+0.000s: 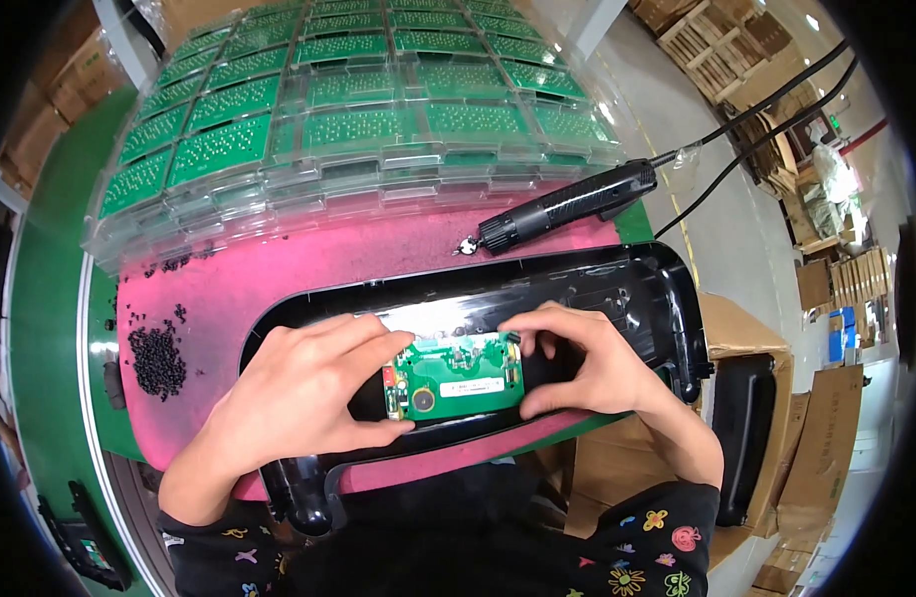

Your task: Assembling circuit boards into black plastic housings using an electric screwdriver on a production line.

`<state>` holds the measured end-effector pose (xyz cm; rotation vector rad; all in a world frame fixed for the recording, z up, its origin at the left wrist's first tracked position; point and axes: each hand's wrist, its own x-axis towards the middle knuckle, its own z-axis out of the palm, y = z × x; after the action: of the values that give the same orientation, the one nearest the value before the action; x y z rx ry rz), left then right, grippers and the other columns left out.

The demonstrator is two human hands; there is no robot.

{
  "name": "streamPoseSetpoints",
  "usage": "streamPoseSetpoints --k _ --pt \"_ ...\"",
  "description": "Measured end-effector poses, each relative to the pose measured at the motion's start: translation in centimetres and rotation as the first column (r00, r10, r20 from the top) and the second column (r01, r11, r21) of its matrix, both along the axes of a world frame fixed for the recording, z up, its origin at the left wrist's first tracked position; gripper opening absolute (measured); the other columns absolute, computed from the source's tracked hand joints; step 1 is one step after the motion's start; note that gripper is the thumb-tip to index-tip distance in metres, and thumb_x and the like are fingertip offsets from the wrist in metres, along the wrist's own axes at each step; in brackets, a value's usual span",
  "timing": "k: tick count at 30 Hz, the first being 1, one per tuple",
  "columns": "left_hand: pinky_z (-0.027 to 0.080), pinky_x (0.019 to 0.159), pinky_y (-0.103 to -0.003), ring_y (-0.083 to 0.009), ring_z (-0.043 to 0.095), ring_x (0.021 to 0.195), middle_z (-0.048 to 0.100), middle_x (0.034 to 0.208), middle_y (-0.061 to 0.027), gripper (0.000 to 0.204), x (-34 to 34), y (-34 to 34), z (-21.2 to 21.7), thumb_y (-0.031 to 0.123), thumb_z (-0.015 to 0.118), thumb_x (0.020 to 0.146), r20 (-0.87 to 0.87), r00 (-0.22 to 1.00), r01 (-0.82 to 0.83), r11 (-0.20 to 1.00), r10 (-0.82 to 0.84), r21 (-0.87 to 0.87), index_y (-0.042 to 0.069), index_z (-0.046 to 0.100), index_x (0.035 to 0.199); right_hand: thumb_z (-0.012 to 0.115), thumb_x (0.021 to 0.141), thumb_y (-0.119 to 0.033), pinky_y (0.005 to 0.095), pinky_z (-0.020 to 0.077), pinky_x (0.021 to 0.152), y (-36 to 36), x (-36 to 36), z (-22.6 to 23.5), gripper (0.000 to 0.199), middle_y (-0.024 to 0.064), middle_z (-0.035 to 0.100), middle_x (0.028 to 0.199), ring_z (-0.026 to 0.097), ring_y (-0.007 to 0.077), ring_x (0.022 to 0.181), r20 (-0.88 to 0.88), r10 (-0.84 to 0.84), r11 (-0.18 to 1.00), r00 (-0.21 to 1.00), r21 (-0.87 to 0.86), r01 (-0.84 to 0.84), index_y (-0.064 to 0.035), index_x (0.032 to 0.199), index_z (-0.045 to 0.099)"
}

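A green circuit board (468,370) with a white label strip and small parts along its ends is held level between my two hands. My left hand (304,388) grips its left end, fingers at the top corner and thumb at the bottom one. On the right end my right hand (587,363) holds it the same way. Beneath the board lies a glossy black plastic housing (617,289), long and curved, its hollow side up. The part of the housing right under the board is hidden.
Beyond the housing, a black electric screwdriver (567,207) lies on the pink mat (378,234), its cable running right. Small black screws (159,360) are heaped at left. Clear trays (358,174) of green boards stand at the back. A cardboard box (741,328) sits at right.
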<state>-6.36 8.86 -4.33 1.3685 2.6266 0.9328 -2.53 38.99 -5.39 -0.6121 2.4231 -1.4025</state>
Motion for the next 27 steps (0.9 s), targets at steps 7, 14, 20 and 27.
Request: streamPoseSetpoints --k 7,14,20,27 --pt "0.053 0.066 -0.035 -0.0265 0.064 0.083 0.062 0.097 -0.0083 0.062 -0.1 0.3 -0.1 0.028 0.085 0.061 0.04 0.996 -0.078 0.989 0.084 -0.128 0.001 0.065 0.113 0.087 0.067 -0.02 0.0418 0.04 0.1 -0.9 -0.5 -0.7 0.074 0.0129 0.048 0.13 0.045 0.0327 0.117 -0.292 0.017 0.978 0.956 0.205 0.045 -0.0068 0.132 0.055" --pt "0.051 0.064 -0.035 -0.0239 0.06 0.089 0.058 0.106 -0.0063 0.063 0.1 0.7 -0.2 0.027 0.084 0.063 0.014 0.995 -0.09 0.97 0.096 -0.226 0.002 0.063 0.117 0.086 0.066 -0.016 0.0424 0.0408 0.1 -1.0 -0.2 -1.6 0.08 0.0138 0.045 0.135 0.042 0.0334 0.116 -0.334 0.048 0.948 0.941 0.311 0.062 -0.009 0.138 0.052" --pt "0.05 0.063 -0.035 -0.0238 0.058 0.09 0.055 0.106 -0.0066 0.066 0.3 0.7 -0.1 0.028 0.084 0.064 0.008 0.995 -0.095 0.962 0.1 -0.256 0.002 0.062 0.12 0.085 0.067 -0.017 0.0422 0.0413 0.099 -1.1 0.0 -1.5 0.079 0.0144 0.045 0.136 0.042 0.0342 0.116 -0.344 0.048 0.943 0.938 0.325 0.07 -0.009 0.138 0.053" --pt "0.05 0.064 -0.036 -0.0253 0.058 0.092 0.054 0.11 -0.0083 0.071 0.3 0.8 -0.2 0.029 0.084 0.066 0.009 0.995 -0.092 0.956 0.099 -0.278 0.001 0.059 0.125 0.085 0.067 -0.016 0.0425 0.0415 0.099 -1.0 -0.1 -1.6 0.079 0.0147 0.045 0.136 0.043 0.0343 0.116 -0.349 0.047 0.947 0.936 0.314 0.069 -0.0087 0.139 0.052"
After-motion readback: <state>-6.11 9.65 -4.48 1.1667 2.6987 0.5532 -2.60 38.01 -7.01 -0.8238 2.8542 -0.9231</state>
